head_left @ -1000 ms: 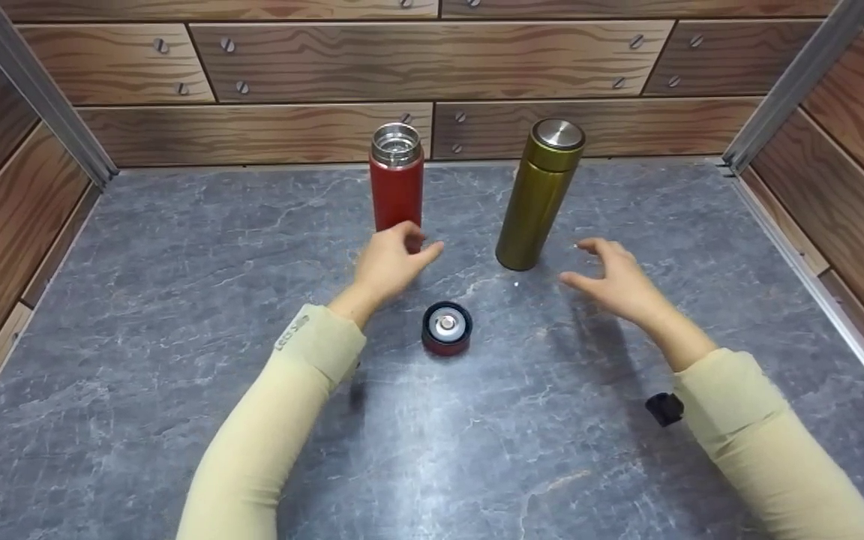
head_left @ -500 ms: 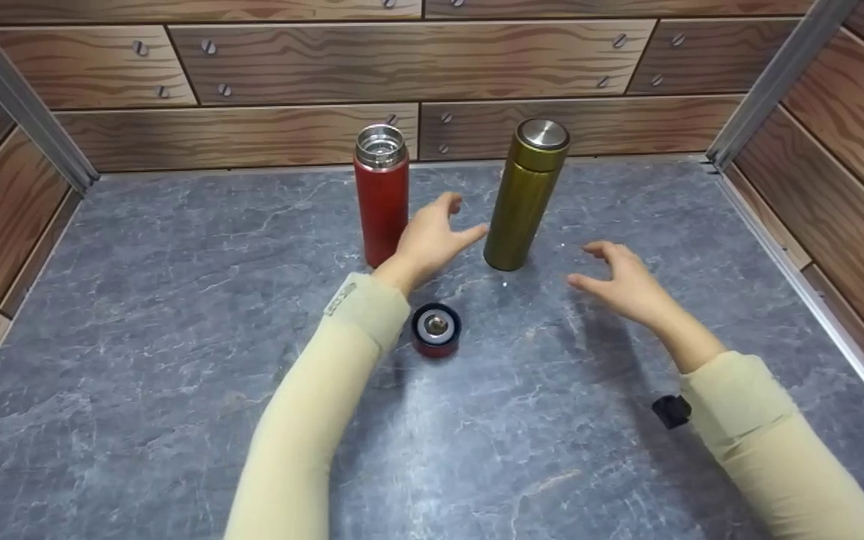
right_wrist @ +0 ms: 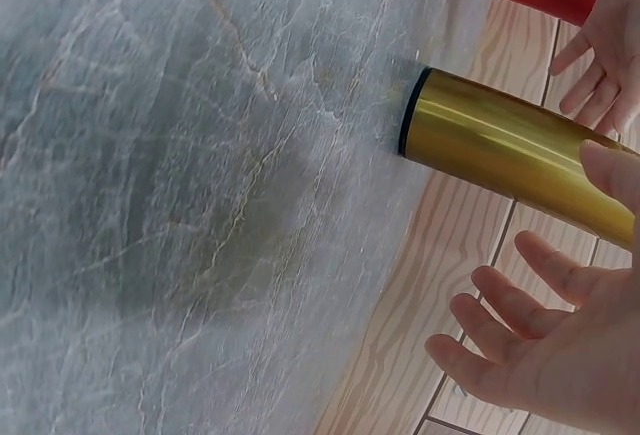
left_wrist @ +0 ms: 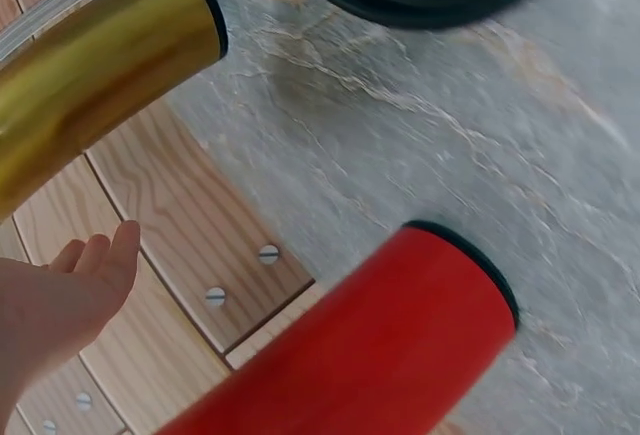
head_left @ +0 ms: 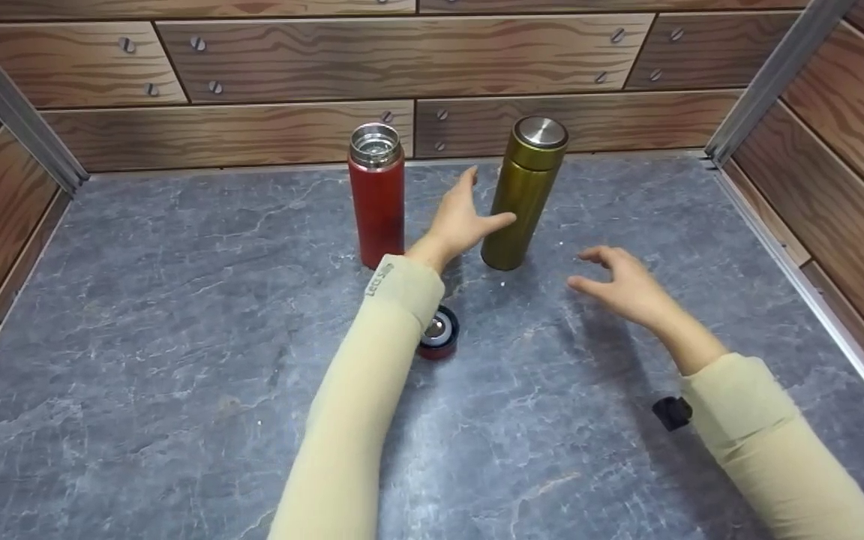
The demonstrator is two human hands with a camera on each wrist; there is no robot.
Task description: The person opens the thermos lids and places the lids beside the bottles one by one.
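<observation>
Left sleeve across part of the upturned screw lid

In the head view, the lid's left side is covered, the red vacuum flask loses the right of its base behind the same sleeve, and the left hand hides a patch of the gold vacuum flask; whether those two touch cannot be told. Printed lettering on the cuff is too small to read fully. The left wrist view crops both flasks, plus the blurred lid at the top. In the right wrist view, the right hand runs off the right edge.
</observation>
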